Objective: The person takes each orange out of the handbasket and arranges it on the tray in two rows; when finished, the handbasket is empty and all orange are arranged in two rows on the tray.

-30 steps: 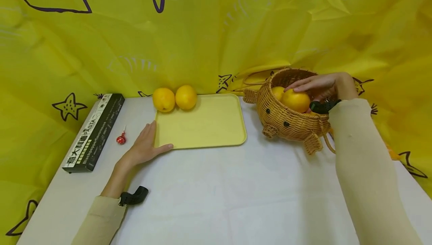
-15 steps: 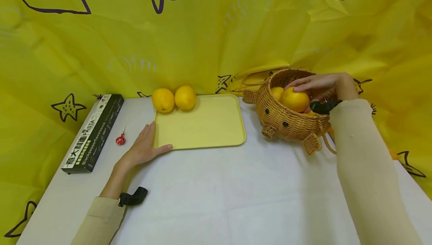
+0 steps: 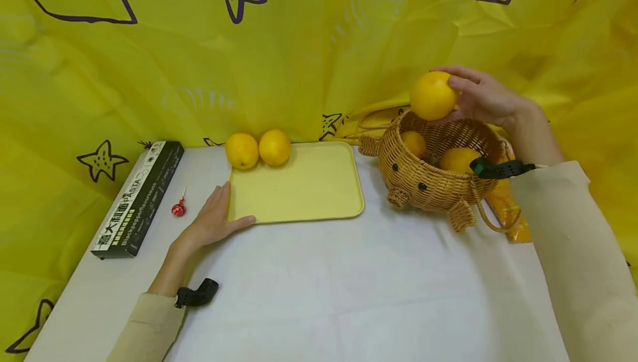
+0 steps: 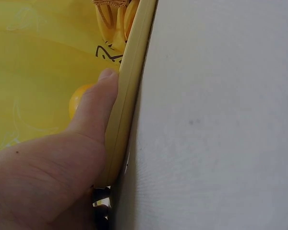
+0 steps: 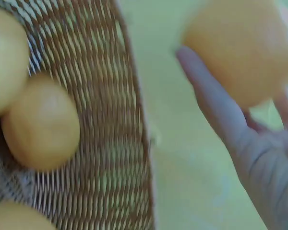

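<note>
My right hand (image 3: 490, 99) grips an orange (image 3: 433, 96) above the wicker basket (image 3: 423, 185), which has a pig face. In the right wrist view the thumb and fingers wrap the held orange (image 5: 242, 50). Inside the basket lie more oranges (image 3: 457, 160), several of them in the right wrist view. My left hand (image 3: 211, 218) rests at the near left corner of the yellow tray (image 3: 299, 185), fingers along its left side and thumb on its front rim. The left wrist view shows the thumb (image 4: 96, 103) straight along the tray's edge (image 4: 129, 96). Two oranges (image 3: 258, 148) sit at the tray's back left corner.
A black pasta box (image 3: 139, 198) lies at the table's left side, with a red-wrapped lollipop (image 3: 179, 206) beside it. An orange packet (image 3: 510, 212) lies right of the basket. A yellow patterned cloth (image 3: 299, 46) hangs behind the white table (image 3: 319, 295).
My right hand has lifted the orange up out of the basket, uncovering the oranges inside and the packet on the right. My left hand has stayed at the tray's corner.
</note>
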A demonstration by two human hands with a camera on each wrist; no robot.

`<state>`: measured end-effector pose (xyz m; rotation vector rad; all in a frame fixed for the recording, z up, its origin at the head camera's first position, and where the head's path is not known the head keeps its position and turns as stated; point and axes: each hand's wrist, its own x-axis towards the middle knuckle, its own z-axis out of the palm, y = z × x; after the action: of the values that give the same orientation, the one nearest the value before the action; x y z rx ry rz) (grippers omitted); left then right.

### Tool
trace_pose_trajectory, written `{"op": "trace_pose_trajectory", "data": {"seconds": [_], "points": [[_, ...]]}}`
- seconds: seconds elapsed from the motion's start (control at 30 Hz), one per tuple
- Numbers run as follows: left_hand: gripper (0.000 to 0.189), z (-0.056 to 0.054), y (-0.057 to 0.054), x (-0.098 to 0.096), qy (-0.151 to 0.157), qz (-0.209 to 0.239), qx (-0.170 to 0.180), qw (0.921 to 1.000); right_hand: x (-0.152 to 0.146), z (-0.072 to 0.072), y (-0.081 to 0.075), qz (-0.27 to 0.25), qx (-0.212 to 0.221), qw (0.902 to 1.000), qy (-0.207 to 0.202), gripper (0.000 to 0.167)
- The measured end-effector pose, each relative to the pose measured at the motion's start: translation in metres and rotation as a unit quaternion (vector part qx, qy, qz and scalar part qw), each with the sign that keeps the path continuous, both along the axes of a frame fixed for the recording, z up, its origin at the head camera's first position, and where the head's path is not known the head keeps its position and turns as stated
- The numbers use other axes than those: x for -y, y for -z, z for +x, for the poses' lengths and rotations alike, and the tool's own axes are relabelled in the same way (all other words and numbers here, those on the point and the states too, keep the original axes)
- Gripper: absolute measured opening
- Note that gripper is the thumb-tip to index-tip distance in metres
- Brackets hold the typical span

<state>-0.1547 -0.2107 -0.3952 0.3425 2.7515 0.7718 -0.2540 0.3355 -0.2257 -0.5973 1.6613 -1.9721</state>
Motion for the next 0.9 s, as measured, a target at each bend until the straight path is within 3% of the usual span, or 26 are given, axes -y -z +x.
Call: {"op": "trace_pose_trajectory", "data": {"seconds": [0.1, 0.23, 0.33, 0.53, 0.9], "points": [[0.115, -0.001, -0.001, 0.000, 0.002, 0.000, 0.000, 1.0000, 0.021, 0.017, -0.006, -0.055, 0.003, 0.9956, 0.076, 0.048], [0.116, -0.001, 0.000, 0.001, 0.004, -0.001, -0.002, 1.0000, 0.046, 0.036, -0.007, -0.080, 0.012, 0.9847, 0.154, 0.051], [0.116, -0.002, 0.001, 0.001, 0.004, 0.001, -0.004, 1.0000, 0.058, 0.044, -0.004, -0.101, -0.001, 0.9802, 0.170, 0.047], [0.116, -0.003, 0.003, 0.001, 0.005, -0.001, 0.003, 1.0000, 0.080, 0.053, 0.004, -0.152, -0.012, 0.9751, 0.161, 0.042], [0.117, -0.005, 0.004, 0.002, 0.003, -0.004, 0.008, 1.0000, 0.124, 0.061, 0.016, -0.039, -0.042, 0.9765, 0.208, 0.038]]}}
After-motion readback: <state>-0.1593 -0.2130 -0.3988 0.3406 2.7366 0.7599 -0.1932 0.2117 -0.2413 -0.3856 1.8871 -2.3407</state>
